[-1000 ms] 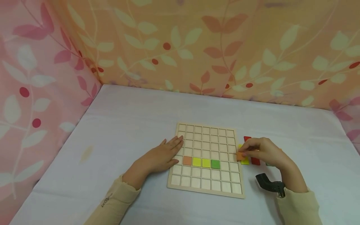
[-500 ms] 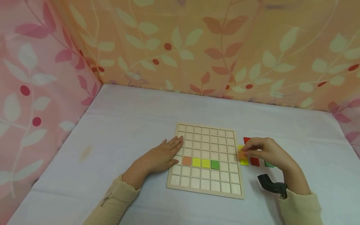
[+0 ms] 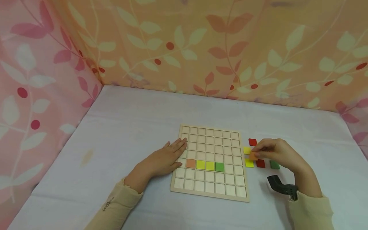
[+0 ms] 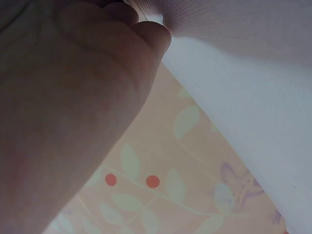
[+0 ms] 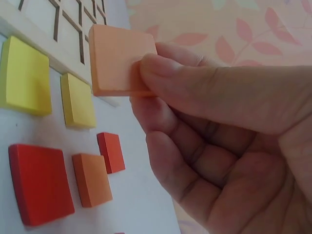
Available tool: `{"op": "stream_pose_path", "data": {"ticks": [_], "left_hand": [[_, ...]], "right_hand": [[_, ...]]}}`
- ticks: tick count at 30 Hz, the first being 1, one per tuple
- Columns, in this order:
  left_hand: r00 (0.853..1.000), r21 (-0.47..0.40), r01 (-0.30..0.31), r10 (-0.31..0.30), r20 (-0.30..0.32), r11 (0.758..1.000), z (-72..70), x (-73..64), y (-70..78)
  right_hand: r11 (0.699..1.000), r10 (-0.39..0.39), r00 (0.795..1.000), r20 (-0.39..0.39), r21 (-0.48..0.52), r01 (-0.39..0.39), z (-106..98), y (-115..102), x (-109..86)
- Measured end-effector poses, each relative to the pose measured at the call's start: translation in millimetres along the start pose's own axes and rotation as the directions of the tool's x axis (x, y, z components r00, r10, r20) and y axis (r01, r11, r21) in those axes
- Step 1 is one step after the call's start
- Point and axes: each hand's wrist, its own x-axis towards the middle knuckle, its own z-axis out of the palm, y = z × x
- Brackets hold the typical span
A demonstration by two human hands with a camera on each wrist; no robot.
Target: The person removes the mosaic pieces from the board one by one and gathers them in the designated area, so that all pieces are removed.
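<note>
My right hand (image 3: 274, 153) pinches an orange square tile (image 5: 117, 61) between thumb and fingers, raised above the loose tiles right of the board. A wooden grid board (image 3: 210, 189) lies on the table with shallow square cells. One of its rows holds an orange tile (image 3: 191, 163), two yellow tiles (image 3: 200, 164) side by side and a green tile (image 3: 219, 167). My left hand (image 3: 165, 159) rests flat with straight fingers over the board's left edge. In the left wrist view, that hand (image 4: 87, 87) fills the left side and its fingertips are hidden.
Right of the board lie two loose yellow tiles (image 3: 249, 163), two red tiles (image 3: 260, 163) and a green tile (image 3: 274, 164). Another orange tile (image 5: 92, 179) shows in the right wrist view. A black wrist camera mount (image 3: 280, 186) sticks out from the right sleeve. Patterned cloth (image 3: 184, 48) hangs behind the table.
My right hand has lifted the orange tile and drawn it rightward, away from the board's right edge. My left hand has stayed in place.
</note>
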Motion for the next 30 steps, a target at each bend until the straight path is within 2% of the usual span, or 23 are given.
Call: {"op": "stream_pose_path", "data": {"ticks": [22, 30], "left_hand": [[1.000, 0.005, -0.005, 0.005, 0.004, 1.000, -2.3, 1.4, -1.0], [1.000, 0.006, -0.011, 0.011, 0.001, 1.000, -1.2, 1.2, -1.5]], "right_hand": [[0.998, 0.061, 0.998, -0.004, -0.032, -0.062, -10, 9, -3.6], [0.988, 0.150, 0.989, 0.017, -0.029, -0.149, -13, 14, -5.6]]}}
